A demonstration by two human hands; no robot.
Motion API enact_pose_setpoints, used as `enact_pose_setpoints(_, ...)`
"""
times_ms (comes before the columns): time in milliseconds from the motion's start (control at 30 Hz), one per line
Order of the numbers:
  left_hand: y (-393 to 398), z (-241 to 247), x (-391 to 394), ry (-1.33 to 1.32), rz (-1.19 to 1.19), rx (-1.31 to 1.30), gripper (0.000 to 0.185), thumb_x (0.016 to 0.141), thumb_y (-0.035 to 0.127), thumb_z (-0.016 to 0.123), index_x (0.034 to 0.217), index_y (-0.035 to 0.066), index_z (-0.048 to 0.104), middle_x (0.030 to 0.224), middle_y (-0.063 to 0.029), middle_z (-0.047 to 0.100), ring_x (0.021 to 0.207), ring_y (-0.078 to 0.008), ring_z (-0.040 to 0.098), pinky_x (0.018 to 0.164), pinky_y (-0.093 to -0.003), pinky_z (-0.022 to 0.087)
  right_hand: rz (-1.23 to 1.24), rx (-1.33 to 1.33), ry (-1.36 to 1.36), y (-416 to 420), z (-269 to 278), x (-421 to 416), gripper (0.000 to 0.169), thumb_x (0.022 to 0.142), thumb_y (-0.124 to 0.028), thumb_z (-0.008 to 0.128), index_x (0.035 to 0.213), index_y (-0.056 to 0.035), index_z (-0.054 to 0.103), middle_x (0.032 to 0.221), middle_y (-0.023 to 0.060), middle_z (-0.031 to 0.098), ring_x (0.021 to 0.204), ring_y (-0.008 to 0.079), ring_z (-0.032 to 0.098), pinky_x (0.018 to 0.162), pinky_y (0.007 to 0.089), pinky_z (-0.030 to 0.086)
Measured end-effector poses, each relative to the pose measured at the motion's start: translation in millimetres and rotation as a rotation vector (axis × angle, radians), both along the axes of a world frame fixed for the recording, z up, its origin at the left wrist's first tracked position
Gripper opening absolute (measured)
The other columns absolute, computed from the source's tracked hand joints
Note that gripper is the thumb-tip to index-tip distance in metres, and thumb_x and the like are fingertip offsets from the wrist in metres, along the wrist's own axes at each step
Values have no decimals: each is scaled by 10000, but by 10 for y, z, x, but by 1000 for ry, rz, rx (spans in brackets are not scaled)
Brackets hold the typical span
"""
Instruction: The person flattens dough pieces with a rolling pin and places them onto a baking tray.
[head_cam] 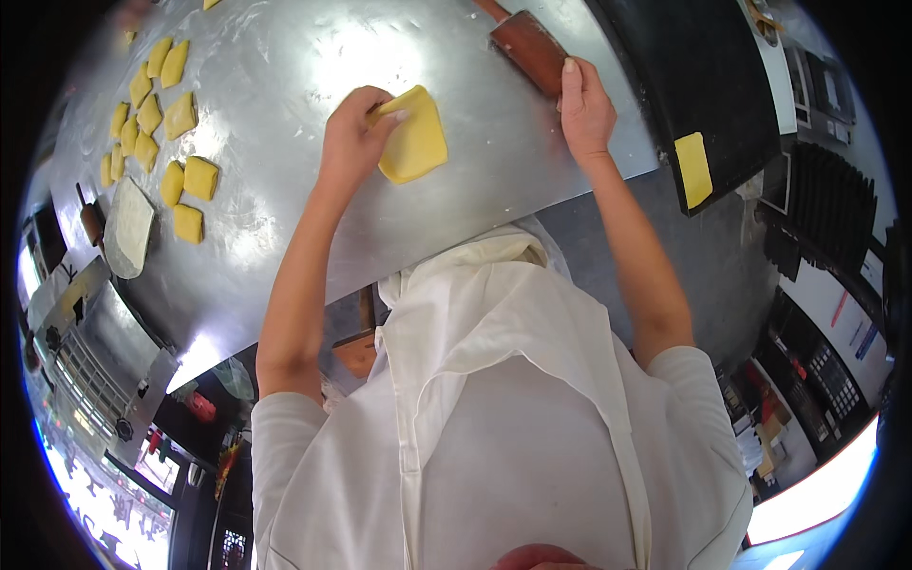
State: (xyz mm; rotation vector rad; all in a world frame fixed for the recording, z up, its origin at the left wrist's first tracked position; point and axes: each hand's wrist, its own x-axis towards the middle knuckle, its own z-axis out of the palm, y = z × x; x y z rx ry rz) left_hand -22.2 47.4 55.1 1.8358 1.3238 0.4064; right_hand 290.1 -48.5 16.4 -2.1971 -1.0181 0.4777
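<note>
My left hand point(360, 135) pinches the upper left edge of a flat, rolled piece of yellow dough point(419, 142) between thumb and fingers, over the metal worktable point(285, 185). On the right, my right hand point(588, 107) grips the near end of a reddish-brown wooden rolling pin point(531, 53), which lies slanted towards the table's far side. Several small folded yellow dough pieces point(201, 178) are scattered on the left part of the table. Another flat yellow dough sheet point(693, 171) lies on a black tray point(719, 92) at the right.
A pale, flat oval-ended thing point(129, 231), perhaps a scraper, lies at the table's left edge, with a second rolling pin point(91, 224) beside it. The metal table's near edge runs just in front of my white apron point(491, 285). A machine with a wire grille point(85, 377) stands at the lower left.
</note>
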Motion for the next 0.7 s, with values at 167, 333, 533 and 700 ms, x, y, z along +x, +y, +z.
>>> enact_pose_setpoints(167,-390,754,80,-121,4,198,204,892,-6,765,1086,16,704,998,-105,739,885,-188,682,840,-304,543,90,-18,22,-45,76,21,565,1034,-668,481,1223,-184,703,933,97,772,914,345,740,822,428,555)
enact_pose_setpoints(333,-883,368,151,12,-157,460,326,802,-60,801,1101,52,732,1121,-124,759,1092,-332,717,937,-455,574,180,24,16,-27,162,36,587,1028,-669,499,1209,-151,707,917,104,768,869,344,741,796,422,558)
enact_pose_setpoints(533,-569,-15,231,74,174,623,362,871,96,820,1216,40,723,1270,-133,711,1203,-353,622,1040,-437,504,269,44,27,-104,87,112,618,1020,-683,506,1216,-131,704,888,94,759,850,332,737,793,417,556)
enact_pose_setpoints(700,-281,-302,216,76,35,340,366,890,131,798,1233,43,707,1252,-118,693,1156,-355,617,1003,-425,512,314,-19,51,-74,132,105,625,1021,-688,497,1229,-136,702,878,81,752,865,316,734,805,409,550)
